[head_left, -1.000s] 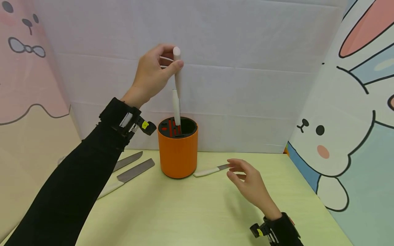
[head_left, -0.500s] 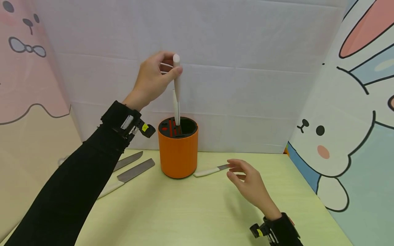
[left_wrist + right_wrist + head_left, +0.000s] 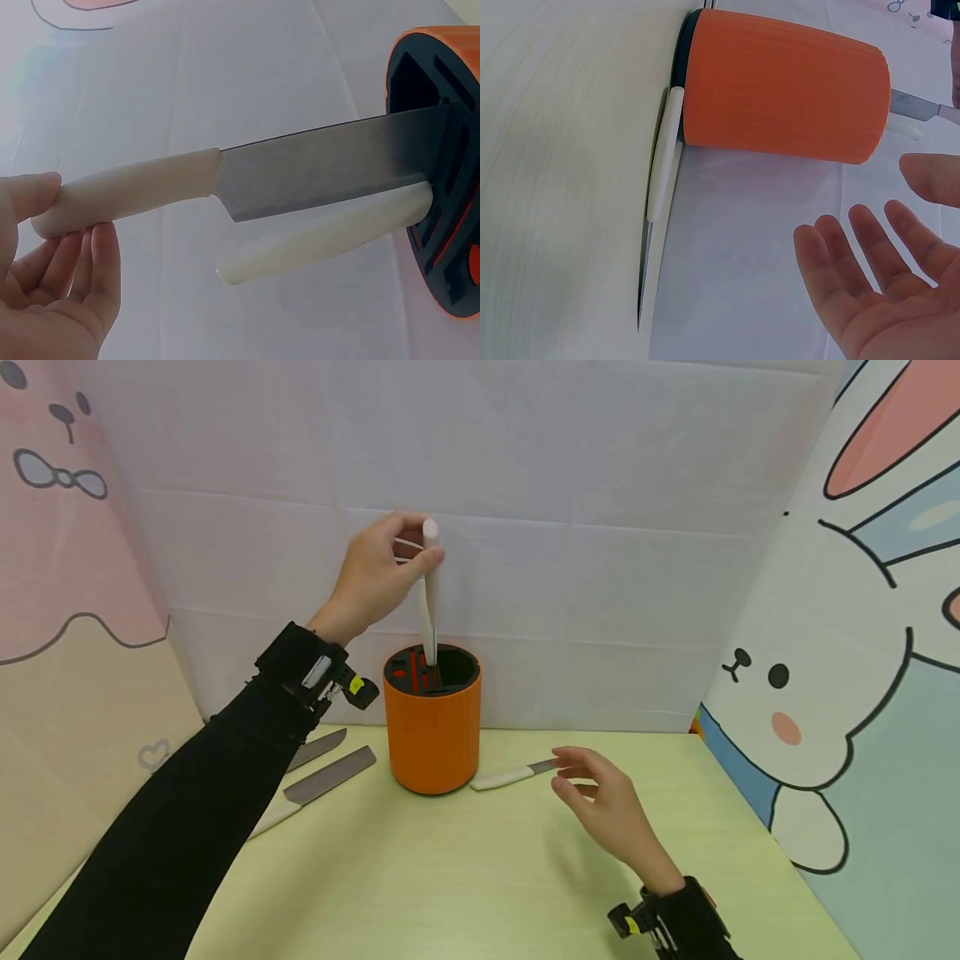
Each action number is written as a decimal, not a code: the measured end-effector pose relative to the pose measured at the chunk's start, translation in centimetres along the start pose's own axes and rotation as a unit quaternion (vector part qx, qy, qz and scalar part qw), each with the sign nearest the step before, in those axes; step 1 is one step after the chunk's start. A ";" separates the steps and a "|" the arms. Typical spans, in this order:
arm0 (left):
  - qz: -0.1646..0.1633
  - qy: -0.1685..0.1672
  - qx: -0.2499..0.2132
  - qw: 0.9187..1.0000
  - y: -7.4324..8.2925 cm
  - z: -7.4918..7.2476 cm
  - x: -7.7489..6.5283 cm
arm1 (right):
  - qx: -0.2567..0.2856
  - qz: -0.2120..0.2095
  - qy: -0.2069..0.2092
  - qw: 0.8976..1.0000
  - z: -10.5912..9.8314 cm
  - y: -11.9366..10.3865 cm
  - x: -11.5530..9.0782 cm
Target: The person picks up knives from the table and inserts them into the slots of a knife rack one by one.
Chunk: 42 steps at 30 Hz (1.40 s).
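My left hand [image 3: 378, 572] pinches the end of a kitchen knife's pale handle [image 3: 142, 187] between thumb and fingers. The knife points down, and the lower part of its wide blade [image 3: 322, 165] sits inside a slot of the orange knife block [image 3: 432, 743]. Beside it, a second white handle [image 3: 330, 236] sticks up from the block's dark slotted top, its blade hidden. My right hand [image 3: 611, 814] hovers above the table with loosely bent fingers, holding nothing. Nearest to it is a small knife [image 3: 504, 779] lying by the block's foot, its tip hidden behind the fingers in the head view.
Left of the block lie a broad-bladed cleaver [image 3: 330, 775] and another knife [image 3: 318, 747], both partly covered by my left sleeve. A white cloth backdrop [image 3: 600, 610] stands close behind the block. Panels with cartoon drawings flank the pale table [image 3: 450, 877].
My left hand has moved down with the knife, and the blade has sunk deeper into the block. The right hand has stayed in place.
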State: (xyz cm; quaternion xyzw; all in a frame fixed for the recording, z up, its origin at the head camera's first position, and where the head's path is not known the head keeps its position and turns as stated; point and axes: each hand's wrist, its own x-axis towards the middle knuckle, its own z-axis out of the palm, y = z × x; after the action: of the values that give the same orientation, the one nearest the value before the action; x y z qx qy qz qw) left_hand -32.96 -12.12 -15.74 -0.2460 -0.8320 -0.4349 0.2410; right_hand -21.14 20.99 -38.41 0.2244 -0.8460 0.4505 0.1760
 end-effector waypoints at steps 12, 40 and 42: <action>0.002 -0.011 -0.003 1.000 -0.9 1.0 -0.6 | -0.009 0.000 0.001 1.000 -0.2 0.0 -0.1; -0.010 -0.034 -0.004 0.999 -3.3 2.5 -2.6 | 0.001 0.016 -0.020 1.000 0.1 0.3 -0.2; -0.011 -0.036 -0.005 0.999 -3.5 2.6 -2.7 | 0.002 0.014 -0.021 1.000 0.1 0.3 -0.2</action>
State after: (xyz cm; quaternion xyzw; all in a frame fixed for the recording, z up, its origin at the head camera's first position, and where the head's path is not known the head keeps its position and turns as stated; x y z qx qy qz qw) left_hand -33.57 -12.21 -20.88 -0.2540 -0.8406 -0.4325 0.2046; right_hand -21.14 21.07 -38.81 0.2221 -0.8519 0.4495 0.1515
